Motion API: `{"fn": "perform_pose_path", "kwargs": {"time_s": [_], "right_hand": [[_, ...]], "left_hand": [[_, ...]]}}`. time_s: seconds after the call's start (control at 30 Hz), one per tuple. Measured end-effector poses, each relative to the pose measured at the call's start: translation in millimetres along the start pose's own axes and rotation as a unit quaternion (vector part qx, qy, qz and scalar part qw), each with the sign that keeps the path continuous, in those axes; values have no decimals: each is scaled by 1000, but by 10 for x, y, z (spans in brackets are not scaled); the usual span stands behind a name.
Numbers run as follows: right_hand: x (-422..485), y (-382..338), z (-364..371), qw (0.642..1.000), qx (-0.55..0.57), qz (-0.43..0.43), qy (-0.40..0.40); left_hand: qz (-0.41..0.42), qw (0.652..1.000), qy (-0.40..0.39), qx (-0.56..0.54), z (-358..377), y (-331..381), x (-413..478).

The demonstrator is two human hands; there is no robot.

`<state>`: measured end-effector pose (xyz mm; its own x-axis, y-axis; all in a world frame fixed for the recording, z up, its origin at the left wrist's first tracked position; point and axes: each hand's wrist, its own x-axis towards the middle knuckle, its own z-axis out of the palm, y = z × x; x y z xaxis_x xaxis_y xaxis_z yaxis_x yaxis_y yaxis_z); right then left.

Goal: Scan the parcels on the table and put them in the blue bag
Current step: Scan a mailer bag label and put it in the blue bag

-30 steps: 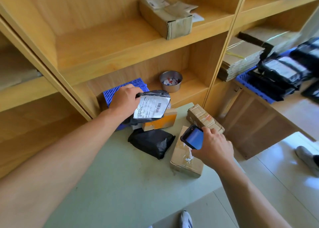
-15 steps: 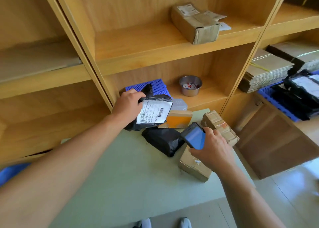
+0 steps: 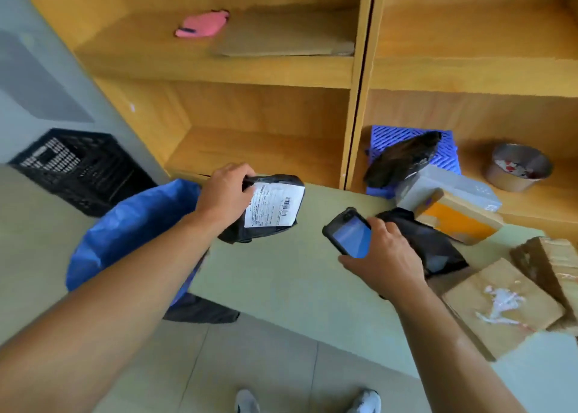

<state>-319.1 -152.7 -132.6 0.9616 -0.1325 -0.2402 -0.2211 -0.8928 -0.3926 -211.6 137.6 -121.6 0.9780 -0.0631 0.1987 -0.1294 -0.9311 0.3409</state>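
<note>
Both hands are occupied: my left hand [image 3: 223,193] grips the top edge of a black parcel [image 3: 272,209], white label facing me, and holds it above the left end of the table [image 3: 297,275], just beside the open blue bag [image 3: 131,225]. My right hand [image 3: 384,256] holds the scanner [image 3: 348,236], screen up, next to another black parcel [image 3: 434,243]. A grey box [image 3: 444,190], an orange box [image 3: 459,222] and cardboard boxes [image 3: 500,306] lie further right.

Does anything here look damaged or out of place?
The cardboard box at the right has a ragged white patch on top, like torn tape. A black parcel leans askew against the blue crate behind.
</note>
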Motion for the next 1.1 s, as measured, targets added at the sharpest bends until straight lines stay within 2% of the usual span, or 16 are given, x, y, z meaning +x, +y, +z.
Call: {"fn": "perform_pose_path", "kwargs": {"time_s": [0.17, 0.33, 0.5, 0.63, 0.8, 1.1], "right_hand": [[-82, -1108, 389, 997, -22, -70, -19], [-251, -2232, 848, 992, -6, -120, -24], [-400, -3034, 1230, 986, 1, -161, -48], [-381, -3481, 1488, 982, -8, -179, -63], [-157, -3899, 1821, 976, -16, -192, -97], [708, -4658, 2389, 967, -27, -215, -135]], "left_hand": [[-97, 994, 57, 9, -599, -1294, -380], [-151, 984, 96, 17, -1167, -2564, -878], [-203, 972, 118, 27, -1600, -3602, -1358], [-248, 961, 115, 38, -1697, -4151, -1583], [-284, 953, 103, 21, -1555, -4493, -1690], [-325, 943, 64, 22, -1250, -5250, -1202]]}}
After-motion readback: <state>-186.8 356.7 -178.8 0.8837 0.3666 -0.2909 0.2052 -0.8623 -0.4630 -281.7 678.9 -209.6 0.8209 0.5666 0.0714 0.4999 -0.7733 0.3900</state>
